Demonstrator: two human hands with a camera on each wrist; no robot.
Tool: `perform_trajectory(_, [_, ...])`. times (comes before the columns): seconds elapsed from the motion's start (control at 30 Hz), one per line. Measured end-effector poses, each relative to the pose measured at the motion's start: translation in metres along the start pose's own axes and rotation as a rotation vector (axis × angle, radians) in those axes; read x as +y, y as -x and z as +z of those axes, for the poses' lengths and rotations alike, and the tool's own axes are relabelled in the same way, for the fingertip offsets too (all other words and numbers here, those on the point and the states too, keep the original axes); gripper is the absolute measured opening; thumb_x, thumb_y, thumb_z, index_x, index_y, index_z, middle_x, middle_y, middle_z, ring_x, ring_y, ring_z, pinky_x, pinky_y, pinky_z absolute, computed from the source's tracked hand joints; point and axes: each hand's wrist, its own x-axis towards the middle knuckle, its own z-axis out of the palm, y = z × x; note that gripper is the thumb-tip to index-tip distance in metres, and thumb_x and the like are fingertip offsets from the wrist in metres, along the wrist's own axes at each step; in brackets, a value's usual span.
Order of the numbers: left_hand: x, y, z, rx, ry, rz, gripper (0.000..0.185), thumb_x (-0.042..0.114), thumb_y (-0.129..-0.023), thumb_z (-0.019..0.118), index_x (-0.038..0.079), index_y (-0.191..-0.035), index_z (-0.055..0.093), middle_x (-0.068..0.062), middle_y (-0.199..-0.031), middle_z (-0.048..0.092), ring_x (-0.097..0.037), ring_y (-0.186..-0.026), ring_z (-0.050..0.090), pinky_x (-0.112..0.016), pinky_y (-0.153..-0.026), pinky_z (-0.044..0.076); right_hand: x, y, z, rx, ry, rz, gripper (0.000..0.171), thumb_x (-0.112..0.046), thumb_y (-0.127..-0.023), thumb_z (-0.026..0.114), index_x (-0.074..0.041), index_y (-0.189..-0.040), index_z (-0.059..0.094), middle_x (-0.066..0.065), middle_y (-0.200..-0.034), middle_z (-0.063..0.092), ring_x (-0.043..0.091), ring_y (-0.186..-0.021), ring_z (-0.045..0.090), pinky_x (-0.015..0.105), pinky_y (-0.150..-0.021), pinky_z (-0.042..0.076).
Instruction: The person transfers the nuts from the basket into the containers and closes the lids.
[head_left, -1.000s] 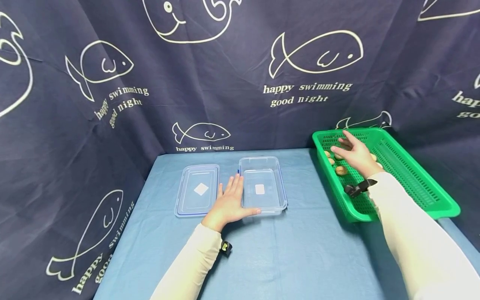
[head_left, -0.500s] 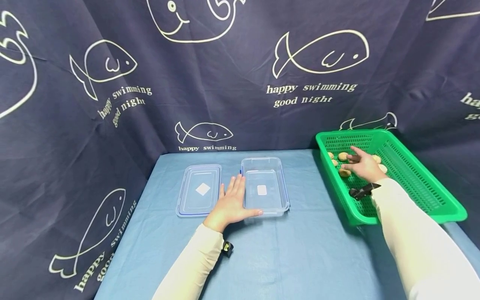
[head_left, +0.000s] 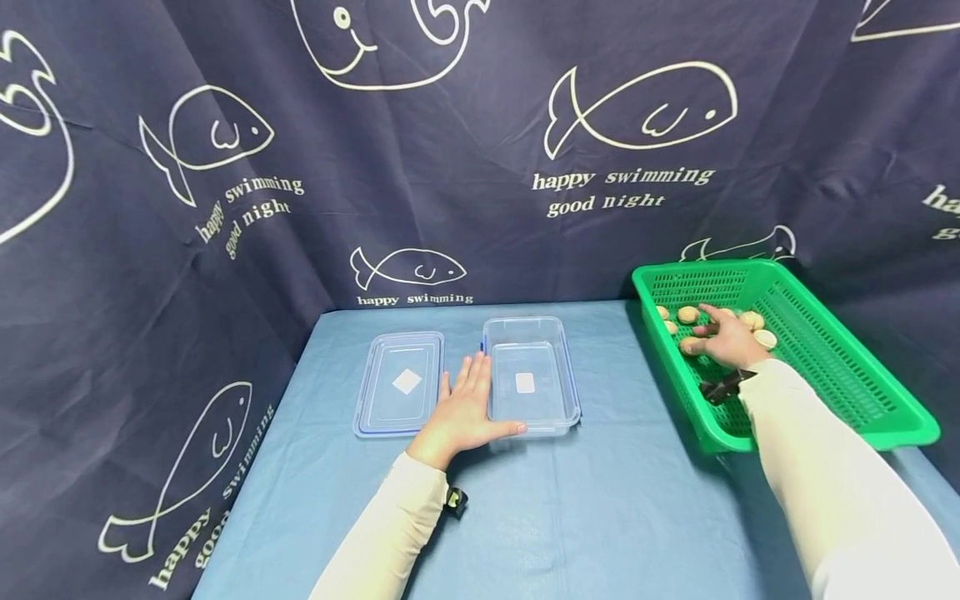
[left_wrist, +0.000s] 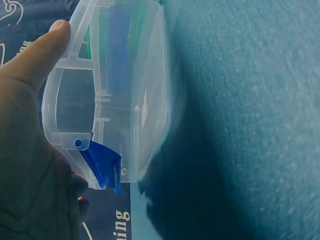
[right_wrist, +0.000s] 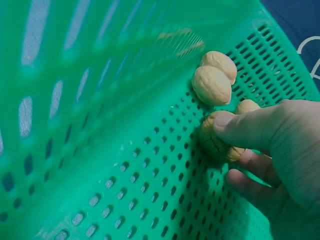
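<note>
My left hand (head_left: 459, 414) spreads its straight fingers along the left side of a clear plastic food box (head_left: 536, 362), the thumb reaching over its near rim. Up close in the left wrist view, the box's wall shows a blue clip (left_wrist: 104, 162) hanging down, and the hand lies against the rim. Inside a green plastic basket (head_left: 832, 375), my right hand (head_left: 731, 340) pinches a walnut (right_wrist: 212, 137) between thumb and fingers. That walnut is low, close over the basket's slotted floor. Several more walnuts (right_wrist: 212, 86) lie around it, some partly hidden by the hand.
Left of the box lies its clear lid (head_left: 393, 404), flat on the blue tablecloth (head_left: 600, 500). The basket's raised walls surround the right hand at the table's right side. A dark curtain (head_left: 480, 167) with fish drawings hangs behind the table.
My right hand has come down from above the walnuts into the basket, and its thumb and fingers have closed round one walnut. The left hand has kept its place at the box.
</note>
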Motion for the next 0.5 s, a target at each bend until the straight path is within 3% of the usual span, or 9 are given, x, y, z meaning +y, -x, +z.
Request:
perform_trajectory(0.1, [0.0000, 0.0003, -0.0008, -0.003, 0.001, -0.001, 0.129, 0.085, -0.076, 0.058, 0.002, -0.162, 0.008, -0.014, -0.170, 0.007, -0.032, -0.156, 0.006, -0.065, -0.119, 0.007, 0.0032, -0.0025, 0.0010, 0.002, 0.009, -0.017, 0.096, -0.014, -0.088, 0.078, 0.014, -0.154, 0.015, 0.039, -0.124, 0.060, 0.046, -0.116, 0.061, 0.017, -0.077, 0.047])
perform_trajectory(0.2, [-0.0001, 0.0003, -0.0012, 0.000, 0.017, 0.002, 0.129, 0.084, -0.076, 0.058, 0.002, -0.162, 0.009, -0.015, -0.169, 0.008, -0.033, -0.156, 0.007, -0.065, -0.119, 0.007, 0.0045, -0.0050, 0.0007, -0.003, 0.015, -0.034, 0.094, -0.011, -0.088, 0.079, 0.017, -0.152, 0.017, 0.035, -0.118, 0.065, 0.027, -0.101, 0.070, 0.011, -0.070, 0.045])
perform_trajectory(0.33, [0.0000, 0.0004, -0.0004, 0.003, 0.020, 0.004, 0.129, 0.083, -0.076, 0.060, 0.001, -0.162, 0.010, -0.016, -0.169, 0.010, -0.034, -0.155, 0.009, -0.066, -0.119, 0.008, 0.0031, -0.0050, -0.0003, 0.000, -0.018, -0.038, 0.094, -0.009, -0.087, 0.079, 0.020, -0.151, 0.016, 0.035, -0.115, 0.066, 0.000, -0.087, 0.064, 0.010, -0.069, 0.046])
perform_trajectory(0.5, [0.0005, 0.0004, -0.0003, 0.002, 0.015, 0.001, 0.129, 0.084, -0.075, 0.059, 0.001, -0.162, 0.010, -0.016, -0.169, 0.010, -0.033, -0.156, 0.008, -0.065, -0.119, 0.008, -0.0025, -0.0043, -0.0035, 0.041, -0.059, -0.018, 0.094, -0.013, -0.090, 0.077, 0.017, -0.153, 0.015, 0.034, -0.117, 0.066, -0.009, -0.081, 0.059, 0.009, -0.070, 0.044])
